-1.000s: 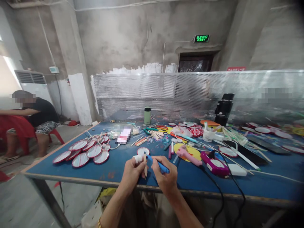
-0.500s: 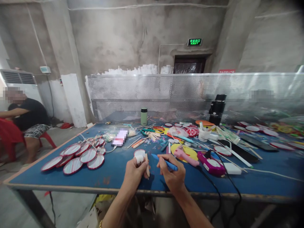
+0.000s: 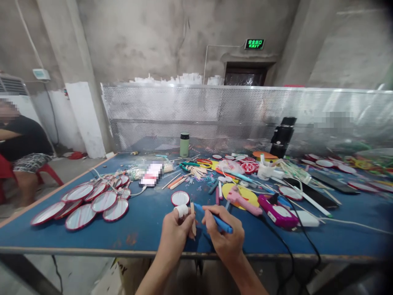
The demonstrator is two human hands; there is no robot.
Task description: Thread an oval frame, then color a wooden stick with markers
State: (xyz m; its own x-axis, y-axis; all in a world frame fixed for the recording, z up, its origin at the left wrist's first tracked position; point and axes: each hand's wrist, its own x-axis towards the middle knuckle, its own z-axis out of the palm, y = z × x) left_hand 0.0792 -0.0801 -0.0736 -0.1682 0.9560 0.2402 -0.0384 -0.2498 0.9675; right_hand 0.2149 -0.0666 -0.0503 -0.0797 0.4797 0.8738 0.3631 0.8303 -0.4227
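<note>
Left hand (image 3: 175, 229) pinches wooden stick (image 3: 193, 218), light & stiff, prob. snappable, so grip mid-shaft; right hand (image 3: 225, 235) clenched round blue pen (image 3: 218, 220).

Craft workshop, bare concrete walls (image 3: 147, 37), cluttered blue worktable (image 3: 144, 221) (exit sign (image 3: 254, 44) overhead)

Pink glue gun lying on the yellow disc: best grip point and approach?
Grip the pink glue gun at its handle, the end toward the right with the black cord, coming from above. It lies flat on the yellow disc, nozzle pointing left, handle clear of neighbours.
</note>
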